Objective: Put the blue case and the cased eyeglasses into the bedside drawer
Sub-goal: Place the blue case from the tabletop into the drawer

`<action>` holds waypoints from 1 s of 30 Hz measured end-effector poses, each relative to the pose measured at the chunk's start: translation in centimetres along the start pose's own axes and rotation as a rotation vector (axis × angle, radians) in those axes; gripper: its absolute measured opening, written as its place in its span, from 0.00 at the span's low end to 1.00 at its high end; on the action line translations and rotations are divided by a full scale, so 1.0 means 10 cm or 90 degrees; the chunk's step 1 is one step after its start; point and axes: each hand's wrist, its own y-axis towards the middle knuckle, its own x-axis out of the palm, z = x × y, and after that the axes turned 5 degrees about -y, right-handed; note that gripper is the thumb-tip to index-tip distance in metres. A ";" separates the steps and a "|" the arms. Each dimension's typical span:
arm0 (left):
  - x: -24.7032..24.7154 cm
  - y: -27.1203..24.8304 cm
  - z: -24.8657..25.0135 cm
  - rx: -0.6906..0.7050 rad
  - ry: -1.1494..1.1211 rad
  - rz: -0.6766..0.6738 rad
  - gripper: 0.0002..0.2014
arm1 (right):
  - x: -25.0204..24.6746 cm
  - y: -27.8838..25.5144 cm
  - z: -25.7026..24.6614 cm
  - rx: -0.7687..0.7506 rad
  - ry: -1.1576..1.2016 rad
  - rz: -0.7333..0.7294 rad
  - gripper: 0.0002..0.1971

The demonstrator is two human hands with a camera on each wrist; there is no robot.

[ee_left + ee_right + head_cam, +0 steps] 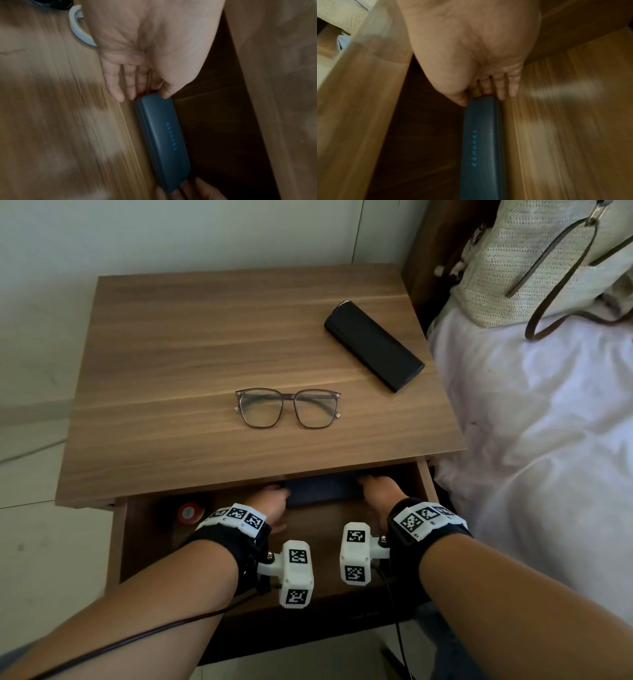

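The blue case (323, 489) lies crosswise deep in the open drawer (118, 542), half under the bedside table's top. My left hand (274, 498) pinches its left end, thumb on top and fingers at the side (147, 96). My right hand (376, 487) pinches the other end in the same way (481, 98). The case (163, 135) is closed and has light-blue lettering on its lid (482, 142). On the tabletop the eyeglasses (287, 407) sit folded and uncased near the middle. A black case (373, 354) lies closed at the back right.
A red-and-white round object (187, 512) sits in the drawer's left corner. A bed with a white sheet (548, 440) presses against the table's right side, and a woven bag (548, 261) rests on it. A pale wall stands behind and to the left.
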 end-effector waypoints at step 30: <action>-0.18 -0.33 -0.01 0.093 0.284 0.001 0.23 | 0.13 -0.03 -0.03 0.081 0.245 -0.023 0.26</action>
